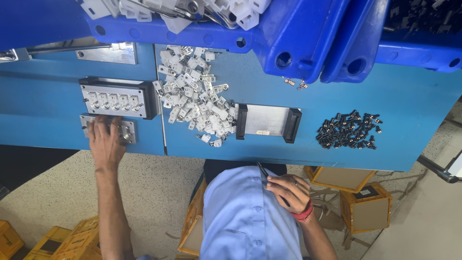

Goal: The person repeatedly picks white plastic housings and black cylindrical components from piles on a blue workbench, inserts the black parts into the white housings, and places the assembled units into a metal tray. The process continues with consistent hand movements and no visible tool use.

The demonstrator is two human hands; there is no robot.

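Right hand [288, 191], close against the light-blue shirt [245, 216], pinches a thin dark tool [263, 172] between closed fingers. Left hand [106, 142] lies open, fingers spread on a small metal block [126, 130] just below the metal jig [115, 98] holding a row of parts. Right of the jig sits a heap of white clips [195, 98]. Seemingly the block is being steadied; bringing the tool over would need careful aim.
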